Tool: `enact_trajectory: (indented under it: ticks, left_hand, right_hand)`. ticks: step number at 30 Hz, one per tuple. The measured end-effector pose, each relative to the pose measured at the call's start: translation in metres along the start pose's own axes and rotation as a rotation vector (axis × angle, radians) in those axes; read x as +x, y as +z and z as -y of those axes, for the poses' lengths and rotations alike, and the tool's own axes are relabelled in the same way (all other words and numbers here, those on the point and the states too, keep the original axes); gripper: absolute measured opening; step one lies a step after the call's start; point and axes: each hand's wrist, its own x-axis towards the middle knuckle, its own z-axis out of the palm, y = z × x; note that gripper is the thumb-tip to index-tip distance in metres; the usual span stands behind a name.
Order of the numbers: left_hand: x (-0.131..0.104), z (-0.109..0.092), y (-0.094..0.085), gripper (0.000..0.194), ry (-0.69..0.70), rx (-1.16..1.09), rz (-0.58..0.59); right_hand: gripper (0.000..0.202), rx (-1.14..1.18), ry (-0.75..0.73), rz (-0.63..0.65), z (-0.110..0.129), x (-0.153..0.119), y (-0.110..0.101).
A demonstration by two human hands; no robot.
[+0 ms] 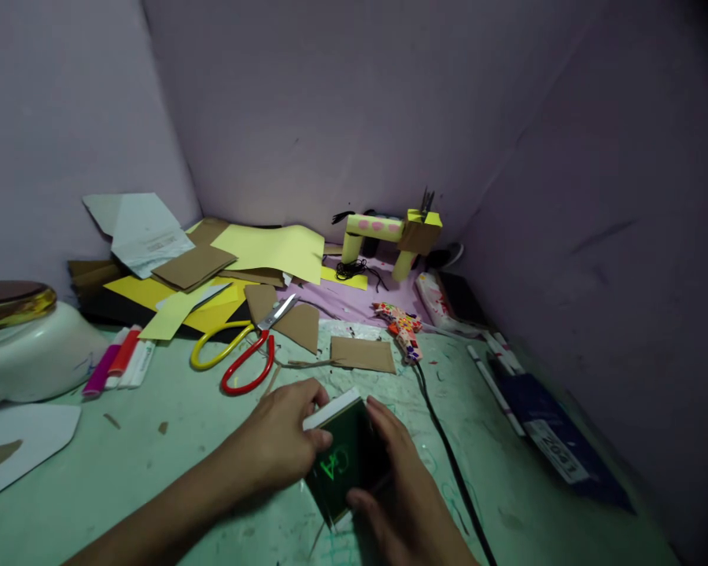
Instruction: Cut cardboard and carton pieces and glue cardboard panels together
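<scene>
A small dark green box [342, 462] with bright green lettering and a whitish top edge is tilted low in the middle of the head view. My left hand [288, 431] grips its left upper corner, thumb on the front face. Around its right side curls my right hand [402, 479], with the thumb at the lower front. Parts of the fingers are hidden behind the box. Just beyond lie scissors [265, 328] with one yellow and one red handle, blades spread, and a flat cardboard rectangle [363, 354].
Yellow sheets [271, 245] and cardboard pieces [194, 267] are piled back left, with markers [121, 360] nearby. A paper animal figure [383, 229] stands at the back. A patterned glue gun [404, 330] trails a black cord [448, 448]. A blue packet [560, 440] lies right.
</scene>
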Motion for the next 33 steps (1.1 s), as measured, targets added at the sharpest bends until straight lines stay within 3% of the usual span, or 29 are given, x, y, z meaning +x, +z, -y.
enact_trajectory:
  ticks: [2,5,7,10,13,19,33]
  left_hand:
    - [-0.006,-0.006,-0.002,0.014,0.068,-0.124,0.039]
    - [-0.019,-0.013,-0.001,0.015,0.323,-0.178,0.007]
    - [-0.025,-0.013,0.001,0.017,0.560,-0.181,-0.029]
    - [-0.026,-0.008,0.005,0.025,0.800,-0.201,-0.080]
    - [-0.023,-0.003,0.008,0.026,0.829,-0.219,-0.114]
    - [-0.023,-0.001,0.012,0.021,0.820,-0.245,-0.139]
    - [-0.025,0.000,0.012,0.016,0.796,-0.204,-0.148]
  right_hand:
    - [0.077,0.202,0.142,-0.014,0.007,0.004,-0.005]
    - [0.047,0.442,0.339,0.060,0.018,0.014,-0.015]
    - [0.035,0.488,0.291,0.104,0.024,0.020,-0.020]
    - [0.044,0.502,0.156,0.039,0.025,0.024,-0.021]
    - [0.046,0.510,0.172,-0.023,0.022,0.022,-0.018]
    - [0.053,0.492,0.223,-0.028,0.023,0.018,-0.015]
    - [0.046,0.529,0.298,-0.044,0.032,0.021,-0.014]
